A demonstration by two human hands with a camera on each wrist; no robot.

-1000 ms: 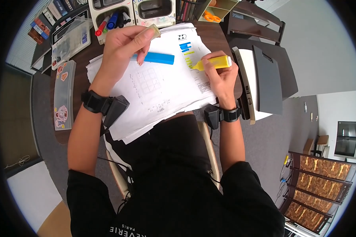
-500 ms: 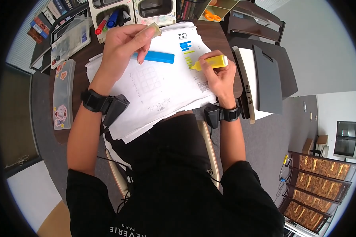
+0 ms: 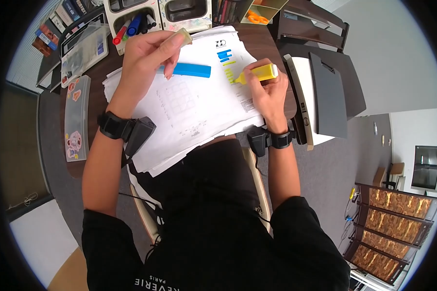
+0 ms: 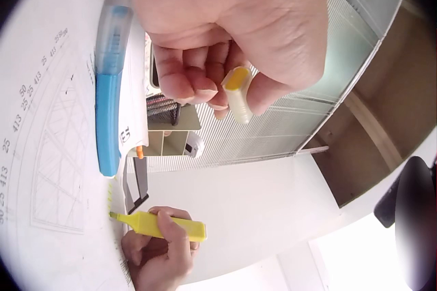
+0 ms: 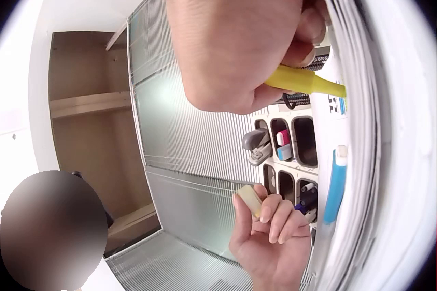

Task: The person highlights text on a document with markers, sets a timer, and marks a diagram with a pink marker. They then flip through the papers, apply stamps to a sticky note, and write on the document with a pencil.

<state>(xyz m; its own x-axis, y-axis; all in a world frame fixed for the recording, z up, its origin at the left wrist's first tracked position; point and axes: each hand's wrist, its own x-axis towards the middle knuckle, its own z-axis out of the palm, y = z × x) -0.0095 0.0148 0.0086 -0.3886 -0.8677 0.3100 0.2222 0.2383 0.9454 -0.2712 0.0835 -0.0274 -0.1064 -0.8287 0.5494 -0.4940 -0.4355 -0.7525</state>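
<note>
My right hand (image 3: 270,99) grips a yellow highlighter (image 3: 261,73), its tip on the printed top sheet of a paper stack (image 3: 209,104). Beside the tip run short yellow strokes (image 3: 229,73), below thick blue marks (image 3: 224,55). Raised over the papers, my left hand (image 3: 143,63) pinches a small translucent cap (image 4: 238,93) between thumb and fingers; yellow shows inside its open end. Under that hand a blue highlighter (image 3: 193,70) with a clear blue cap lies on the sheet, partly hidden by the fingers in the head view.
At the desk's back stands a white organizer (image 3: 187,24) with several markers (image 3: 133,25). Orange scissors (image 3: 258,18) sit in a holder to its right. A stickered clear case (image 3: 77,119) lies at the left edge, and a white-and-dark-grey machine (image 3: 320,99) stands at the right.
The yellow highlighter's tip has shifted slightly left over the sheet with my right hand. My left hand keeps its hold on the cap, and the head view has moved a little.
</note>
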